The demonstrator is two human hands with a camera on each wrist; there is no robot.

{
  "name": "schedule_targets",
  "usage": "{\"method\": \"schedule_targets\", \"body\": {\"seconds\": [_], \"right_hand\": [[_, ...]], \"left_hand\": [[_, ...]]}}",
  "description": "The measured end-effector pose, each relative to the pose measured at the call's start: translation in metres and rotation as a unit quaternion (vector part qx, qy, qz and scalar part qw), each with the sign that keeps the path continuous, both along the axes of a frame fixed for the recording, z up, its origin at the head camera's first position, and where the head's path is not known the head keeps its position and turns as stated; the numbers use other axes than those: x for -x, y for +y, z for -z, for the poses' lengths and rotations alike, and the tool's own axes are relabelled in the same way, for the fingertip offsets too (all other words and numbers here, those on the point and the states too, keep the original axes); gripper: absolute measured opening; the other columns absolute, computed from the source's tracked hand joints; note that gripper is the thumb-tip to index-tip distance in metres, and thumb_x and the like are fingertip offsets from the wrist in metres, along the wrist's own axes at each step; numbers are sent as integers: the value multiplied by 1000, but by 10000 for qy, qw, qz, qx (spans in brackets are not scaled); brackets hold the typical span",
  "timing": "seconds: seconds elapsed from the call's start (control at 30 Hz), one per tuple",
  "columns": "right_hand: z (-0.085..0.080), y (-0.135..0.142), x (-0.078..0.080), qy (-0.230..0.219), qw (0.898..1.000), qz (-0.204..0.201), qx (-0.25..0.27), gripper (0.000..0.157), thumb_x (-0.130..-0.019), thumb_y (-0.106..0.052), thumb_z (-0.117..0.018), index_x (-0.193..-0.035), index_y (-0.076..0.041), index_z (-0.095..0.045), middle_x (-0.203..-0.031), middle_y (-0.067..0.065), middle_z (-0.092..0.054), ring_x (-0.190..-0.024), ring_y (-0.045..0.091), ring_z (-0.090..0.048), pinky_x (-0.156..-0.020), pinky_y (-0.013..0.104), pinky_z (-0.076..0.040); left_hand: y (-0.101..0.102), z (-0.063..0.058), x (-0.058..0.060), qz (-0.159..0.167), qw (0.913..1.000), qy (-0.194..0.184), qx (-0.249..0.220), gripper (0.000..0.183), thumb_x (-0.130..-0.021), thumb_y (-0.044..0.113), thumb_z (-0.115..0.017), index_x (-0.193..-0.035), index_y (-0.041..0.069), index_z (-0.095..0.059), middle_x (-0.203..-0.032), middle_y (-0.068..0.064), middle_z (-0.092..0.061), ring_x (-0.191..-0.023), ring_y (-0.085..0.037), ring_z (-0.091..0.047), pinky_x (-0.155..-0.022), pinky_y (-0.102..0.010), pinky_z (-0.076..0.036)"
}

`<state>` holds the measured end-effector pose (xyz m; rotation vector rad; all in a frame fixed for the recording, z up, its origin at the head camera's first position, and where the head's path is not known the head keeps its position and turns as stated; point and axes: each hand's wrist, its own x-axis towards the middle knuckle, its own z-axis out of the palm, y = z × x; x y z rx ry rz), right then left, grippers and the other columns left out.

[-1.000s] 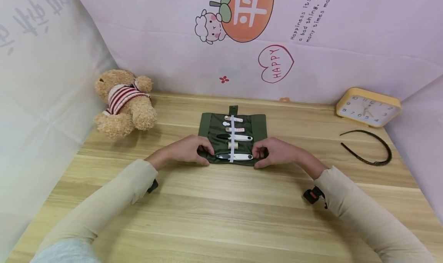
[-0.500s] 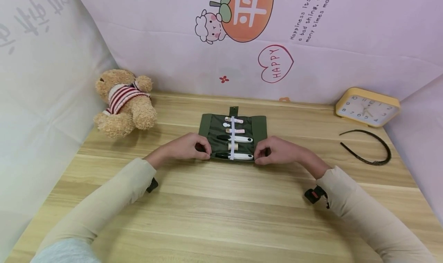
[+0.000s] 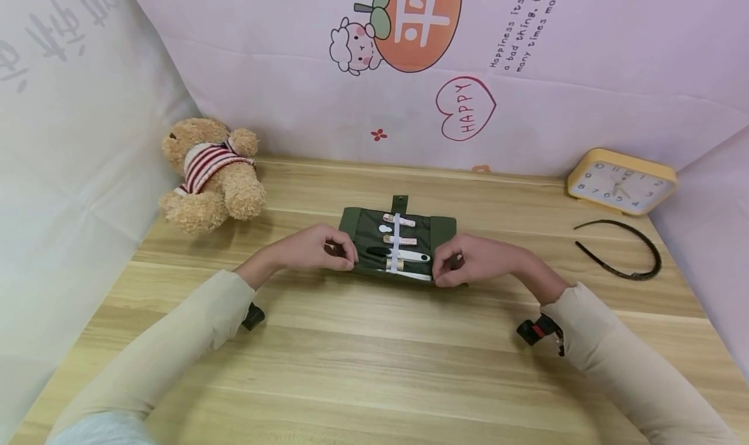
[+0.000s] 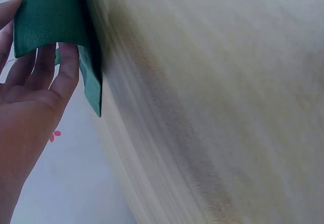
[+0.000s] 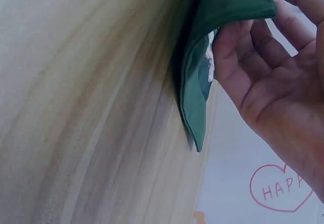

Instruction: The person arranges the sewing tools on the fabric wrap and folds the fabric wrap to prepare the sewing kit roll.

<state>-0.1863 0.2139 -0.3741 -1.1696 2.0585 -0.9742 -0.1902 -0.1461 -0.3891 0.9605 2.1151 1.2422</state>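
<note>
A dark green fabric roll-up pouch (image 3: 443, 233) lies spread on the table, its snap tab (image 3: 400, 204) pointing to the back. A white elastic strip (image 3: 396, 237) crosses its inside over two small pink pieces, a white-handled tool (image 3: 417, 257) and a beige thread spool (image 3: 391, 265). My left hand (image 3: 318, 248) pinches the near left corner, and my right hand (image 3: 476, 259) pinches the near right corner. Both wrist views show the near edge curled up off the table, with fingers on the inner side of the fabric (image 4: 50, 21). The lifted edge partly hides another white tool (image 3: 414, 276).
At the back left a teddy bear (image 3: 213, 172) in a striped shirt leans by the wall. A yellow clock (image 3: 623, 181) stands at the back right, with a black headband (image 3: 655, 253) in front of it. A printed cloth (image 3: 263, 74) hangs behind the wooden table (image 3: 374, 367).
Both hands have gripped the pouch's near corners and curled that edge upward. The pouch's far side and tab have slid toward me, and the nearest white tool is now mostly hidden.
</note>
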Motion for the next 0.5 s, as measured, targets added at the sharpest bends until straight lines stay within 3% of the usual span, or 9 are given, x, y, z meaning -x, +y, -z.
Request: {"method": "schedule_targets", "body": {"seconds": [0.23, 0.5], "right_hand": [[1, 7, 9, 115, 9980, 543, 307, 15, -97, -4, -66, -97, -11, -79, -91, -1, -69, -80, 15, -61, -74, 33, -55], [7, 11, 17, 527, 9899, 1252, 394, 14, -98, -5, -67, -101, -9, -80, -97, -1, -74, -87, 17, -68, -80, 38, -58]], "left_hand": [[0, -1, 4, -494, 9988, 64, -39, 5, -94, 11, -73, -95, 6, -75, -95, -4, -71, -88, -23, -64, -80, -34, -56], [4, 1, 16, -838, 9955, 429, 34, 5, -97, 9, -70, -94, 7, -75, -94, -3, -70, -90, -21, -63, -84, -37, -55]]}}
